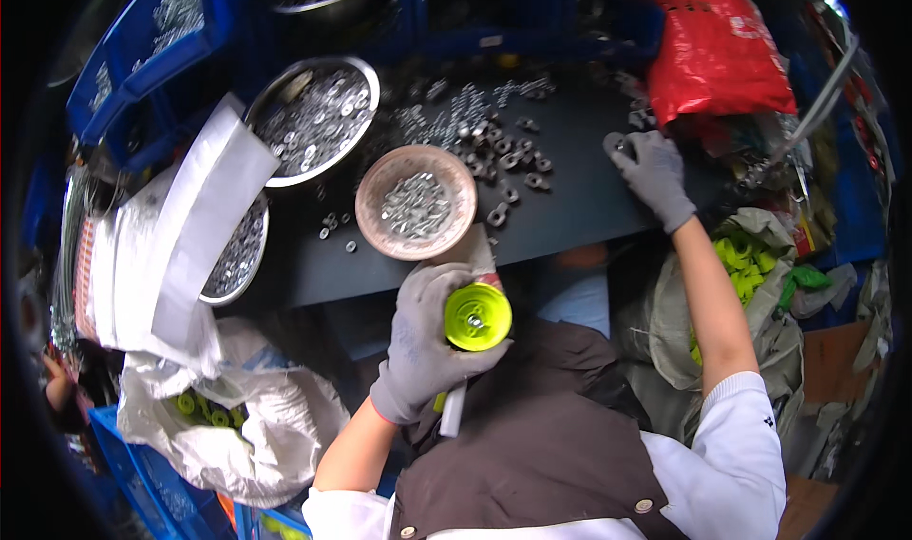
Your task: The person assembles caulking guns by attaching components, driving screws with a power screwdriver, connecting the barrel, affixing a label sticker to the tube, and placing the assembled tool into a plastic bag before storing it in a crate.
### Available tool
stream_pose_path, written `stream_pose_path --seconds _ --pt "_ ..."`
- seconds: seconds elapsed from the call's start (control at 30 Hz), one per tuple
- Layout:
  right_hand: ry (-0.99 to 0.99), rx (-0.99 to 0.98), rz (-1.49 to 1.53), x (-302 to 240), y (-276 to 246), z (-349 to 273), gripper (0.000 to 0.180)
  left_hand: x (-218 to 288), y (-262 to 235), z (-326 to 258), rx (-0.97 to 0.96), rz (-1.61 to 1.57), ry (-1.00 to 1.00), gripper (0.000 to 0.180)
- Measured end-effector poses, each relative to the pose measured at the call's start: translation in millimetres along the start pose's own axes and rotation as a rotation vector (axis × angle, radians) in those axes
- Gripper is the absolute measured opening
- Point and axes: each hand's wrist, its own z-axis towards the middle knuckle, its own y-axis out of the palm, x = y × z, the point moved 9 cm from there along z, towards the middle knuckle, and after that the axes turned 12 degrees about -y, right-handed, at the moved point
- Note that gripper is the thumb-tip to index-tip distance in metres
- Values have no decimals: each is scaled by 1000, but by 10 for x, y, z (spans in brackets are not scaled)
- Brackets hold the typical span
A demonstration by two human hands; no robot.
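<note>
My left hand (423,341), in a grey glove, is wrapped round a bright yellow-green round plastic piece (479,318). It looks like a wheel or shallow cup, its ribbed inside facing up with a small metal bit in the middle. Under that hand a pale flat bar (454,411) sticks out over the dark apron. My gloved right hand (654,171) reaches to the right part of the dark table (579,203). Its fingertips are closed around a small grey metal part (621,147), whose kind is hard to make out.
A patterned bowl of small metal pins (416,204) and a steel bowl of washer-like parts (318,122) stand on the table. Dark metal fittings (508,151) lie loose. A red bag (717,51) stands at far right. Sacks with yellow-green parts (746,260) and white sheets (195,246) flank me.
</note>
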Motion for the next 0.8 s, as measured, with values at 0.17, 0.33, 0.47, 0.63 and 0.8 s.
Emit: stream_pose_path --seconds 0.17,0.33,0.47,0.63,0.8 --pt "8 368 876 -494 -535 -204 13 82 15 11 -49 1 120 64" --pt "-914 309 734 -2061 -1456 -988 27 -8 29 33 -61 -39 119 60" --pt "-938 371 782 -2246 -1380 -1126 23 -41 35 28 -57 -87 118 63" --pt "-934 406 652 -2312 -1379 -1194 22 -84 56 13 -78 -71 95 65" --pt "-891 171 757 -2360 -1150 -1134 35 -49 105 26 -118 -23 100 63"
